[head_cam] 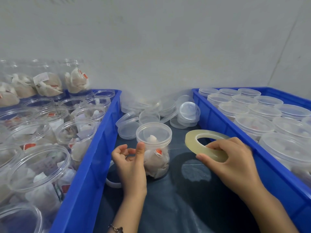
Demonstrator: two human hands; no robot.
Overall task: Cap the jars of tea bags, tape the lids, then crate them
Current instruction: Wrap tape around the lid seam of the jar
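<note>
In the head view, a capped clear jar (155,148) of tea bags stands upright at the centre of the frame on a dark surface (176,207), between two blue crates. The left hand (130,163), at lower centre, presses its raised thumb against the jar's wall just under the lid (154,132); the other fingers curl loosely beside it and clasp nothing, so the hand is not gripping the jar. The right hand (230,158), right of centre, holds a roll of clear tape (207,143) with its fingers through the ring, thumb under the near edge. A thin strip of tape runs from the roll to the jar's side below the lid. The left crate (94,158), along the left of the frame, is packed with uncapped jars of tea bags. The right crate (217,121), in the upper right, holds rows of capped jars. Loose clear lids (151,113) lie heaped between the crates, just behind the jar.
</note>
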